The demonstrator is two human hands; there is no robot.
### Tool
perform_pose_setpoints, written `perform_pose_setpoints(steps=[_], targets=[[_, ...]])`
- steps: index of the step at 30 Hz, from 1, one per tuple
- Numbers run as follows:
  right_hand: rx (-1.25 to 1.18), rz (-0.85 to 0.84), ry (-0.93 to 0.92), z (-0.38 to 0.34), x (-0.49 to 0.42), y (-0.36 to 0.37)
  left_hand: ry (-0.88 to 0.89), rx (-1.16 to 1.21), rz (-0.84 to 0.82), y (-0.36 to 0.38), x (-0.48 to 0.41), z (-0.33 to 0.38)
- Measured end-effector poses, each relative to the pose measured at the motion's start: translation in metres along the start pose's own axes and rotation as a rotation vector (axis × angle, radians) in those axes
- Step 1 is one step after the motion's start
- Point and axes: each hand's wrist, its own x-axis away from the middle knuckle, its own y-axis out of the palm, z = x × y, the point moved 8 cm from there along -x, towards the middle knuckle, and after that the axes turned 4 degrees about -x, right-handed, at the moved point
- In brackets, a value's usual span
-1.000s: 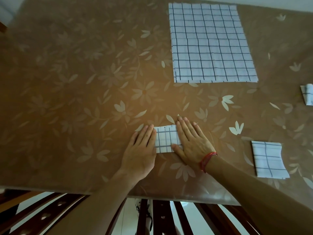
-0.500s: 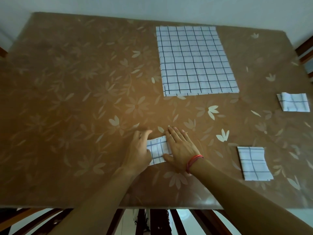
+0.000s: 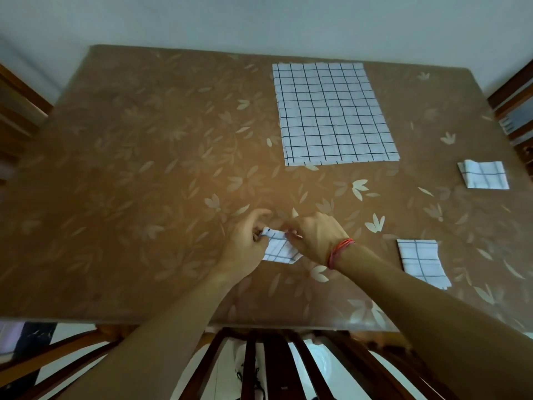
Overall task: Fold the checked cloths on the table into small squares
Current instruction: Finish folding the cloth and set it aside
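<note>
While left hand [image 3: 245,244] and right hand [image 3: 315,237] pinch small folded cloth [image 3: 278,250], large flat cloth [image 3: 331,114] beyond

On the surface [image 3: 144,168], the spread cloth [image 3: 331,116] lies flat toward the far edge. Nearer than it and slightly left sits the small cloth [image 3: 278,249], pinched between two hands: left hand [image 3: 245,243] on its left, right hand [image 3: 314,238] on its right. One folded square [image 3: 421,261] lies near-right of the spread cloth. Another folded square [image 3: 484,174] lies to the spread cloth's right, by the surface's right edge.

The bench [image 3: 144,168] is showing a smooth, glossy cover, gleaming towards 5 o'clock. The open cloth [image 3: 331,116] at 1 o'clock and the small folded cloth [image 3: 278,249] are looking matt and woven. The chair slats [image 3: 274,368] are showing varnished wood.
</note>
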Motion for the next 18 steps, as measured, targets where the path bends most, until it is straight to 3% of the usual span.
perform_pose_setpoints(steps=[5,10,13,18], targets=[[-0.110,0.038,0.050,-0.009,0.017,-0.008,-0.066,0.193,0.015,-0.019,0.013,0.006],[-0.418,0.156,0.202,-0.008,0.033,-0.026,-0.283,0.376,0.056,-0.037,0.033,-0.011],[-0.628,0.244,0.287,-0.002,0.040,-0.023,-0.350,0.423,-0.007,-0.038,0.047,-0.022],[-0.896,0.202,0.404,-0.008,0.045,0.006,-0.389,0.494,0.044,-0.052,0.059,-0.028]])
